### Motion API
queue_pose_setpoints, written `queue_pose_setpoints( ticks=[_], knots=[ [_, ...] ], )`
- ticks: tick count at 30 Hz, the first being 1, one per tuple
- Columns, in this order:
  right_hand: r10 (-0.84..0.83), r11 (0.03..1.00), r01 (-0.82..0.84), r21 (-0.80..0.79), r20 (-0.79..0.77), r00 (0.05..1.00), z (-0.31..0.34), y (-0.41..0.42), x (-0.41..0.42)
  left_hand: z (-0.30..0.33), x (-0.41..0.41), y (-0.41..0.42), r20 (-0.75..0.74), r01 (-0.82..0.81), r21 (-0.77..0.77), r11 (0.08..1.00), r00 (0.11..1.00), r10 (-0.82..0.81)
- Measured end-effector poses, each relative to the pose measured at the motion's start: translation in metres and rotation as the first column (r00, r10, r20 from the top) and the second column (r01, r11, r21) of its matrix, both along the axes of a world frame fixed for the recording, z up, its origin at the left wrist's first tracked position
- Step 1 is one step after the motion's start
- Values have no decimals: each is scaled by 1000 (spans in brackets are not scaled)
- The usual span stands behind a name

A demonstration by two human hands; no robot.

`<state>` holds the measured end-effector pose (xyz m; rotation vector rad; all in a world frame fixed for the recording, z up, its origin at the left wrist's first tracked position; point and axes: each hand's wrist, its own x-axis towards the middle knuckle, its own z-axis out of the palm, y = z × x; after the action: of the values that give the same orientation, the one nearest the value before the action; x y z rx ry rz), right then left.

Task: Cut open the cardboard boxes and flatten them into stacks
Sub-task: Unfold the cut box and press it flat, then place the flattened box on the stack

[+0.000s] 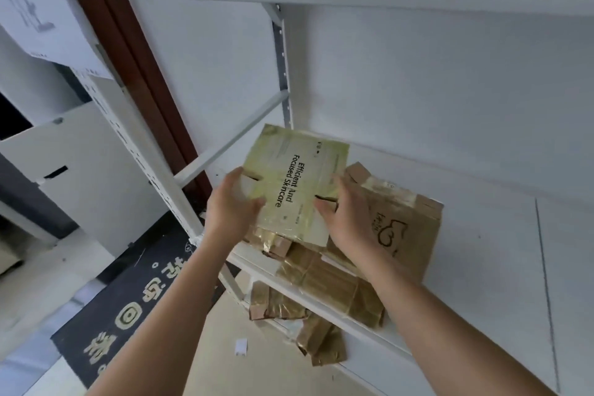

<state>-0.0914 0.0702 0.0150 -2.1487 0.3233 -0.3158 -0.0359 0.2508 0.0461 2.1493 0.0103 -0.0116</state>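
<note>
Green box: a flattened pale-green carton printed "Efficient And Focused Skincare", held tilted above the left end of the white shelf — its lower edge sits just over the brown pile
Left hand: the left hand grips the carton's left edge, thumb on the printed face, fingers curled behind it
Right hand: the right hand holds the carton's right edge, thumb on top near a dark slot, fingers tucked under
Brown stack: flattened brown cardboard boxes with shiny tape lie piled on the shelf under and to the right of the green carton — some overhang the front rim
Lower level: more crumpled, taped cardboard shows beneath the shelf
Floor: a black mat with pale characters lies to the left, and a small white scrap lies near the shelf's foot
</note>
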Motion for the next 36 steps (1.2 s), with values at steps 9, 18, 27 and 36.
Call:
queue_pose_setpoints(
  ticks=[9, 18, 27, 36],
  knots=[
    [122, 853, -317, -415, -431, 894, -40, 34, 70, -54, 96, 35, -116, 181, 402, 898, 982, -146],
    [179, 652, -446, -613, -447, 877, -61, 36, 70, -92, 110, 43, -219, 264, 407, 875, 958, -187],
    [138, 647, -452, -614, -488, 862, -66, 39, 68, -114, 100, 38, -141, 406, 588, 700, 903, -406],
    [206, 722, -480, -498, -508, 836, -44, 33, 67, -93, 94, 8, -213, 413, 752, 514, 890, -402]
  ],
)
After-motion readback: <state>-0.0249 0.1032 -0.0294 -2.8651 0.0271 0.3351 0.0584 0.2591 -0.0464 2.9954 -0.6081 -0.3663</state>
